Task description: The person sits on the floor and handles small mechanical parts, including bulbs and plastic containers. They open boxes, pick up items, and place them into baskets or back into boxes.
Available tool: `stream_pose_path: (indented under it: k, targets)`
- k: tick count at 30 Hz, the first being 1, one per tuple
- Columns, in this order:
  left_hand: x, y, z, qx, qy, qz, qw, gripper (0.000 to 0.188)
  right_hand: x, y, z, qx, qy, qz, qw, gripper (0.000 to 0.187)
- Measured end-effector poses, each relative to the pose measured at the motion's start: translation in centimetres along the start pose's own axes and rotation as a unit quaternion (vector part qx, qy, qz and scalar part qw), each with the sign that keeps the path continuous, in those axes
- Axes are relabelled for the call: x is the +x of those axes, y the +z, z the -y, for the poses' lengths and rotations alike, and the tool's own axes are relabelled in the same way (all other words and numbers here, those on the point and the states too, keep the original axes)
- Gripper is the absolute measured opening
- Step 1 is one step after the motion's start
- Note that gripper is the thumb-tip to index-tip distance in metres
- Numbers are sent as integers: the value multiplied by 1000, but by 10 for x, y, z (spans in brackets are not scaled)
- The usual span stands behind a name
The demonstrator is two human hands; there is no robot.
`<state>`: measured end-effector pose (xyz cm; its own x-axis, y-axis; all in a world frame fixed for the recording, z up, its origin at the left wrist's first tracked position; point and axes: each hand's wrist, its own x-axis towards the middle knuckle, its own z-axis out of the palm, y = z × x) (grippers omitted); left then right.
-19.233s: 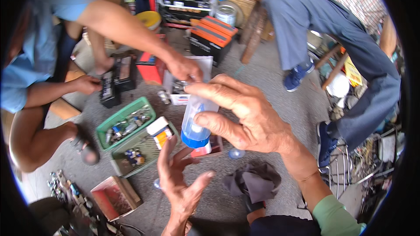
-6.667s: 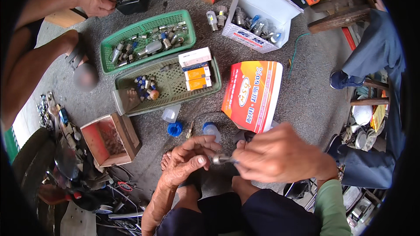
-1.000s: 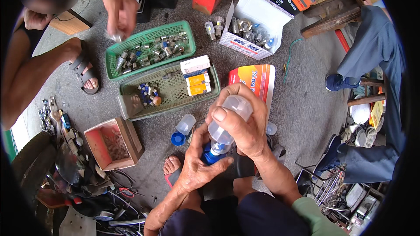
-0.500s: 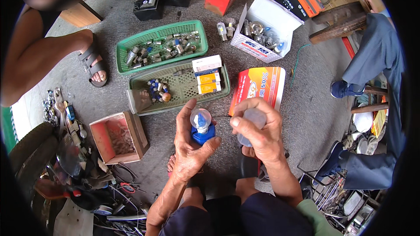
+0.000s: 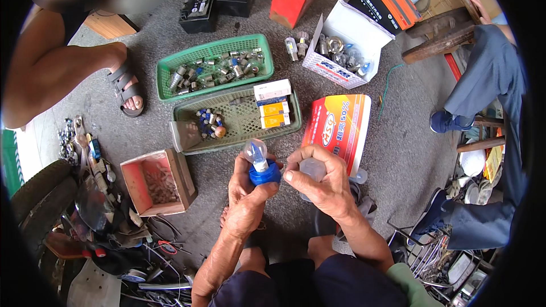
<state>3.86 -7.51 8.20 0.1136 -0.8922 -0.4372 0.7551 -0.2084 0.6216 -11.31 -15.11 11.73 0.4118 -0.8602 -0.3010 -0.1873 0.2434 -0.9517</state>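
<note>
— Holding the bulb on its blue base [image 5: 261,169] in our left hand [image 5: 245,196], fingers wrapped round the base, glass end up over our knees.

— And our right hand [image 5: 324,185] grips the clear plastic cover [image 5: 311,168], just beside the bulb, not on it. We judge we're mid-way through uncapping or recapping.

— Next calls for lining the cover up with the glass, gently.

— Beyond lie the red-and-orange packet [image 5: 339,127], then the green baskets [image 5: 224,92].
</note>
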Motion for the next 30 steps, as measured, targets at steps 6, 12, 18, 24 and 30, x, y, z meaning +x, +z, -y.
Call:
stream_pose_path:
  k: [6, 12, 18, 24, 30]
  targets:
    - [1, -3, 5, 26, 21, -4, 999, 59, -2, 2, 2, 30, 51, -7, 998, 19]
    - [1, -5, 10, 42, 23, -11, 999, 56, -3, 4, -4, 47, 53, -42, 997, 22]
    - [1, -9, 17, 89, -17, 45, 995, 52, 20, 8, 8, 154, -102, -143, 972, 32]
    - [-8, -7, 20, 258, -16, 74, 963, 52, 24, 21, 4, 53, -182, -32, 981, 47]
    - [-8, -15, 25, 276, 31, 65, 958, 41, 19, 29, -10, -10, -229, -30, 973, 46]
